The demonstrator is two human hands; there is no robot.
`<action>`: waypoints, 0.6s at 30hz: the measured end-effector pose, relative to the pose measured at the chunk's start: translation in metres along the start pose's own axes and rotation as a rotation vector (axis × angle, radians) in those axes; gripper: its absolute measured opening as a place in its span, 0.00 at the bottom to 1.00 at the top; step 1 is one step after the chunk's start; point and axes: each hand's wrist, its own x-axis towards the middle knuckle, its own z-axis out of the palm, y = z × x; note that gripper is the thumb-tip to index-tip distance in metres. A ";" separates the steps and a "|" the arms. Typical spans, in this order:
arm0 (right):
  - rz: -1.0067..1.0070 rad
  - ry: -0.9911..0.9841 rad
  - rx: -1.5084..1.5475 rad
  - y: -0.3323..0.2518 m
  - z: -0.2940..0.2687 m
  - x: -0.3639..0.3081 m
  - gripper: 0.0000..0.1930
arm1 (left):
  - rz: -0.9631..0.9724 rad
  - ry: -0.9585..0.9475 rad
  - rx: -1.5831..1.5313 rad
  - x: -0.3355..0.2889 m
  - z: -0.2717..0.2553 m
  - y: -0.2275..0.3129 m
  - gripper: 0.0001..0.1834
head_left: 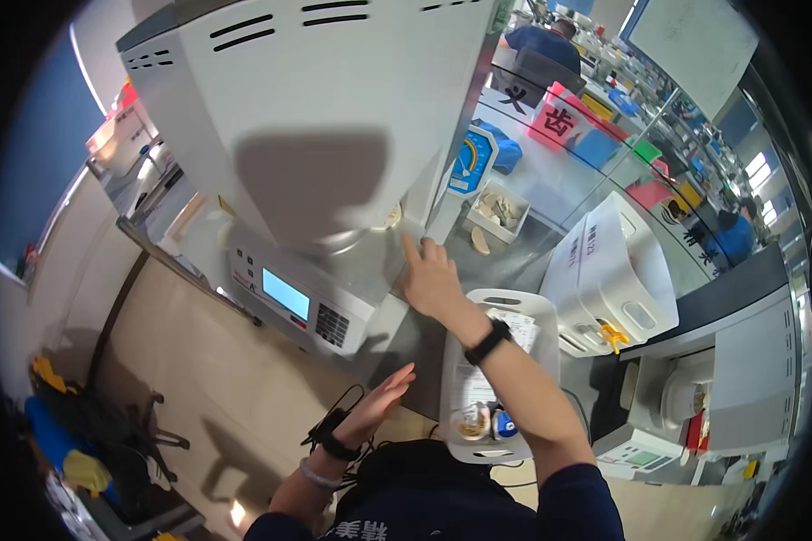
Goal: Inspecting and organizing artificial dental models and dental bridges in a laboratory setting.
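My right hand (431, 278) is raised over the counter at the right side of a tall white furnace-like machine (334, 99). Its index finger is stretched out and the others are partly bent, with nothing seen in them. The fingertip looks close to the machine's side; whether it touches I cannot tell. A lit screen (285, 294) and a dark keypad (332, 325) sit on the machine's sloped front panel. My left hand (381, 410) hovers lower down, fingers extended and empty, left of a white plastic basket (451, 397) holding papers (478, 383) and two small round containers.
Behind my right hand stand a small white box (496, 215) of cream pieces, a loose curved cream piece (480, 241) and a blue-framed dial gauge (472, 162). A white bin (604, 270) with a yellow clip is at the right. A second machine (645, 451) stands farther right.
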 end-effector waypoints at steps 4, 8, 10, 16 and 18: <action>0.141 0.024 -0.148 -0.015 0.034 0.055 0.32 | -0.014 0.070 -0.062 -0.036 -0.048 0.019 0.33; 0.194 0.008 -0.201 -0.022 0.059 0.078 0.24 | -0.018 0.152 -0.168 -0.056 -0.090 0.035 0.32; 0.208 -0.016 -0.203 -0.020 0.061 0.079 0.23 | -0.020 0.162 -0.172 -0.061 -0.102 0.038 0.31; 0.145 -0.021 -0.328 -0.030 0.036 0.059 0.22 | 0.014 0.176 -0.169 -0.060 -0.122 0.042 0.30; 0.150 -0.029 -0.339 -0.031 0.031 0.048 0.22 | 0.010 0.155 -0.169 -0.057 -0.124 0.043 0.30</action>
